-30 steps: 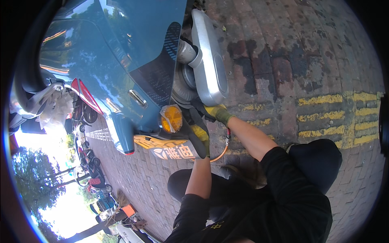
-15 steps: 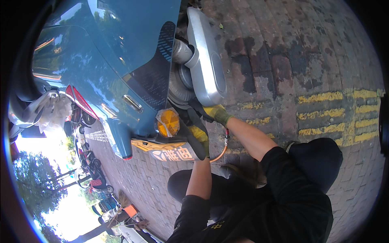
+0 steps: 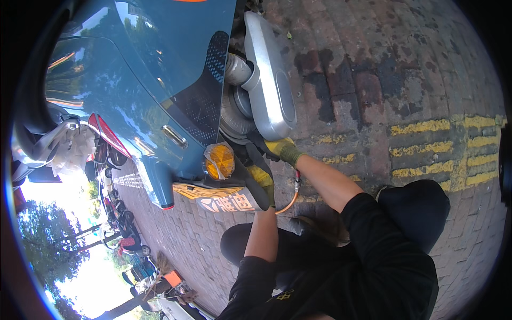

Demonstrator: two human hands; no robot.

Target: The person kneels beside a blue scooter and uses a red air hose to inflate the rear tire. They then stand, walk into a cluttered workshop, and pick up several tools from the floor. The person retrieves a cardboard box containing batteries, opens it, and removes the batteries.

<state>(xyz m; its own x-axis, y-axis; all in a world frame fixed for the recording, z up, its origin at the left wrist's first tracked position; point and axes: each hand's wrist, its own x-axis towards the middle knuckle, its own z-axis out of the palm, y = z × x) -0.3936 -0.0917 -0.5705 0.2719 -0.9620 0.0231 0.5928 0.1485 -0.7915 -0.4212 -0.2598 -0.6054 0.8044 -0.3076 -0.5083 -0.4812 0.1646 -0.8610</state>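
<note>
Both my hands wear yellow gloves with dark palms and reach in at the rear wheel [image 3: 233,118] of a blue scooter [image 3: 133,80]. My right hand [image 3: 282,149] is closed at the wheel's lower edge, just below the silver side cover [image 3: 271,80]. What its fingers grip is hidden. My left hand [image 3: 260,178] is closed too, between the wheel and the rear mudguard [image 3: 226,200], its hold also hidden. An orange hose [image 3: 290,204] with a metal fitting [image 3: 297,184] hangs under my right wrist and curves behind my left forearm.
An orange round reflector [image 3: 219,161] sits on the mudguard beside my left hand. A red tail light [image 3: 106,136] is farther left. Brick paving [image 3: 368,96] with yellow painted stripes [image 3: 421,152] lies to the right. Parked scooters [image 3: 125,224] and trees stand at the left.
Both hands stay at the wheel with hardly any movement. The view has shifted very slightly.
</note>
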